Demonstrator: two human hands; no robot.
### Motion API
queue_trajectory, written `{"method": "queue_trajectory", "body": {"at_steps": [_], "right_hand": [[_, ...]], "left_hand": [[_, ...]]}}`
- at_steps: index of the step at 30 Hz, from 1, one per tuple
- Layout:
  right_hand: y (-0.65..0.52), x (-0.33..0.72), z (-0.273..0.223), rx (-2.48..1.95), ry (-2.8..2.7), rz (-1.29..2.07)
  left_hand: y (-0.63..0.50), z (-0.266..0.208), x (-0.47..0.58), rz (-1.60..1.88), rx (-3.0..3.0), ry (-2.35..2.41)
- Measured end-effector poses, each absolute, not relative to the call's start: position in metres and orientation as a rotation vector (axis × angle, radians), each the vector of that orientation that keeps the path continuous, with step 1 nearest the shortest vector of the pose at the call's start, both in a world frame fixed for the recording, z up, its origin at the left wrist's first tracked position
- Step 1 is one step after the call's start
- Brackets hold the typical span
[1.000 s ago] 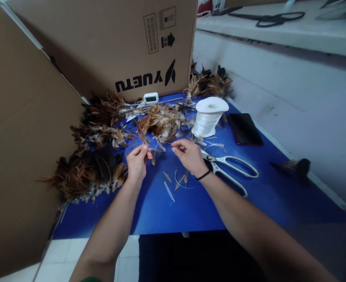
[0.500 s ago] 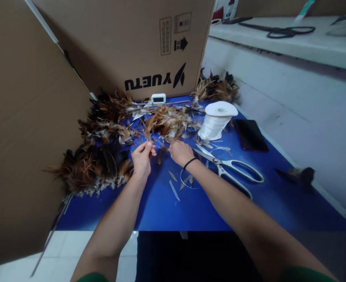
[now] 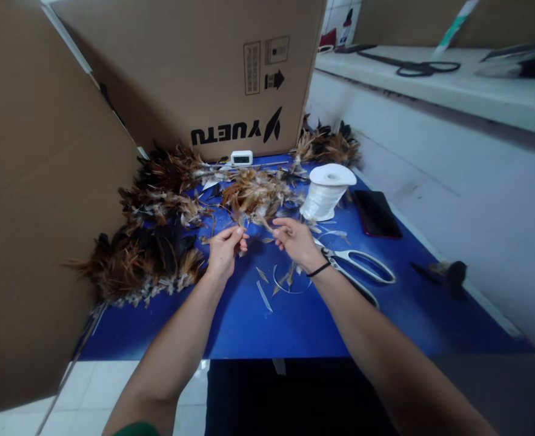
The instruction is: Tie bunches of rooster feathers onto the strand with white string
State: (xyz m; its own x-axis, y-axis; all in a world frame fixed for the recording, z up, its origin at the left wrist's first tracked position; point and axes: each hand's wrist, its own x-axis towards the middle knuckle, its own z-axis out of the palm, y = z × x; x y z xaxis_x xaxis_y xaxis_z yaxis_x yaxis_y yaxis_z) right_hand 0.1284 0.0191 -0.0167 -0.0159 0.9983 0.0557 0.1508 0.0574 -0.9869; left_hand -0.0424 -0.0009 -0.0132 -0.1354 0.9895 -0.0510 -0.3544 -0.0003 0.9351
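Observation:
Above the blue tabletop, my left hand (image 3: 225, 251) is closed in a pinch, with the tip of a feather (image 3: 241, 220) showing over its fingertips. A short distance to the right, my right hand (image 3: 295, 242) has thumb and forefinger around a small pale-brown feather (image 3: 266, 224). Just beyond both hands lies a pile of tan and brown feathers (image 3: 253, 192). White-handled scissors (image 3: 340, 261) rest beside my right wrist, their blades partly hidden behind it. A spool of white ribbon (image 3: 325, 197) stands behind my right hand.
Dark-brown feather bunches (image 3: 144, 260) line the left side, and another bunch (image 3: 328, 145) lies at the back right. Cardboard boxes (image 3: 180, 72) wall the back and left. A phone (image 3: 376, 213), a small digital display (image 3: 242, 158) and ribbon scraps (image 3: 264, 296) lie on the table.
My right hand has lifted away from the pile's near edge and turned, its fingers now visible with a small feather. My left hand stays pinched, nearly in place. The view has shifted slightly.

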Motion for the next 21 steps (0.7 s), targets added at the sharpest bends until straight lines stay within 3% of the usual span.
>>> {"method": "queue_trajectory", "body": {"at_steps": [11, 21], "right_hand": [[0.006, 0.126, 0.003, -0.931, -0.914, 1.591], [-0.002, 0.118, 0.006, -1.045, -1.252, 1.218]], "left_hand": [[-0.005, -0.015, -0.038, 1.318, 0.877, 1.092], [-0.009, -0.019, -0.031, 1.264, 1.226, 1.357]]}}
